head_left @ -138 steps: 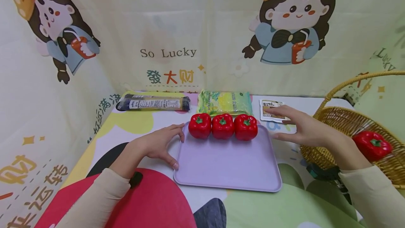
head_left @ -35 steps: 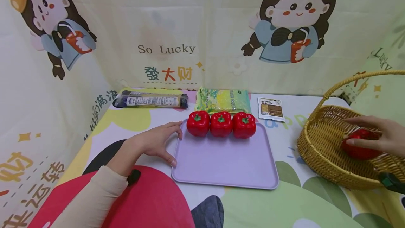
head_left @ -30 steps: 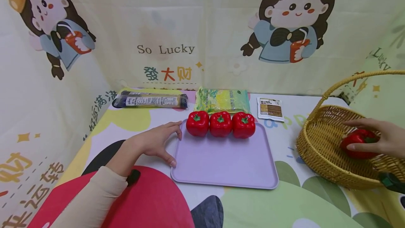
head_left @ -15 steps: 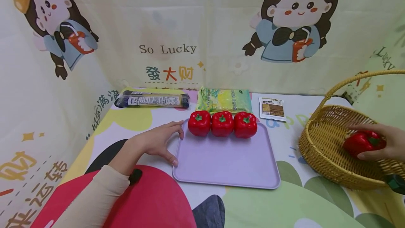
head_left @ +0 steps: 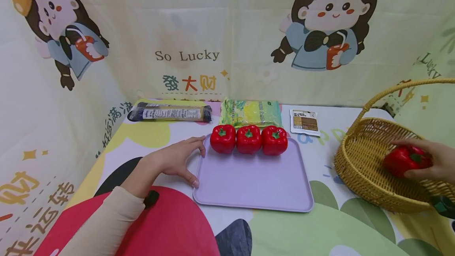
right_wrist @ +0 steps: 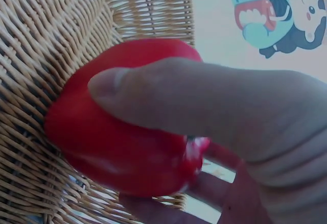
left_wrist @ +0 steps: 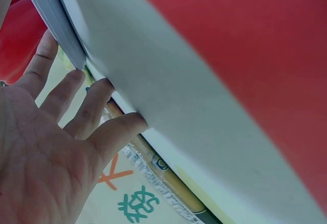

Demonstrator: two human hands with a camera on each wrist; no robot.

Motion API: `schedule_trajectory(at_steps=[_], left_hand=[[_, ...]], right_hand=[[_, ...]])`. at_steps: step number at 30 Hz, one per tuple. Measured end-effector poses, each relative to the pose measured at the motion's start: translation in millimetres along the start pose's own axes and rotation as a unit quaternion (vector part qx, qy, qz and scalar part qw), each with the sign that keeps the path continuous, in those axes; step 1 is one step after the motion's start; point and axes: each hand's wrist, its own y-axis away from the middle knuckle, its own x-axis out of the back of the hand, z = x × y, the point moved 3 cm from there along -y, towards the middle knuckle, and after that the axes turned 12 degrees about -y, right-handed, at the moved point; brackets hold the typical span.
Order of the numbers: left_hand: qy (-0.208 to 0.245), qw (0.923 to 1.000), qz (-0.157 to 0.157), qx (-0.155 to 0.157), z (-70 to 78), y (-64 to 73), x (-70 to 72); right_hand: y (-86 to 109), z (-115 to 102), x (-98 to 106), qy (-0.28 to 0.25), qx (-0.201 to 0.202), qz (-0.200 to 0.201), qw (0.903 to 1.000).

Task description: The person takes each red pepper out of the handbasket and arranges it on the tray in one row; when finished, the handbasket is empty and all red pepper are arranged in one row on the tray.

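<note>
My right hand point(head_left: 435, 161) grips a red bell pepper point(head_left: 401, 162) inside the wicker basket point(head_left: 369, 187). In the right wrist view the thumb lies across the pepper point(right_wrist: 127, 152), with fingers curled under its far side and the basket's woven wall point(right_wrist: 30, 81) right against it. My left hand point(head_left: 176, 159) rests at the left edge of the lilac tray point(head_left: 254, 183), thumb and fingers spread along the rim. The left wrist view shows those fingers point(left_wrist: 92, 106) extended near the tray rim point(left_wrist: 59, 25). Three red bell peppers point(head_left: 249, 140) stand side by side along the tray's far edge.
Behind the tray lie a dark long packet point(head_left: 170, 112), a green-yellow bag point(head_left: 251, 113) and a small white-brown sachet point(head_left: 304, 122). The basket's handle point(head_left: 376, 100) arches up at the right. A printed cloth point(head_left: 249, 42) hangs at the back.
My right hand has gone from beside the tray's far right corner into the basket. There it now holds the pepper, which has turned slightly. The left hand stays at the tray.
</note>
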Motion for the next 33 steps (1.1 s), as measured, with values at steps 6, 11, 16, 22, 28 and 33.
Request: schedule_trajectory(at_steps=[6, 11, 16, 22, 28, 33], left_hand=[[0.006, 1.0000, 0.001, -0.002, -0.6, 0.8, 0.2], [0.004, 1.0000, 0.003, -0.004, -0.4, 0.4, -0.6], [0.001, 1.0000, 0.003, -0.001, -0.3, 0.2, -1.0], [0.002, 1.0000, 0.006, -0.003, 0.1, -0.4, -0.8], [0.004, 1.0000, 0.003, -0.002, -0.9, 1.0, -0.2], [0.003, 1.0000, 0.002, 0.001, -1.3, 0.2, -1.0]], right_hand=[[-2.4, -9.0, -1.2, -0.004, 0.007, 0.035, 0.9993], [-3.7, -18.3, -0.1, 0.001, -0.005, 0.060, 0.9982], [-10.0, -31.0, 1.2, -0.007, -0.003, 0.062, 0.9981], [-18.5, -51.8, 1.6, -0.005, -0.021, 0.044, 0.9988], [-22.3, -61.7, 0.9, -0.019, -0.003, 0.034, 0.9992], [-21.7, -69.1, 0.3, -0.023, 0.022, 0.044, 0.9985]])
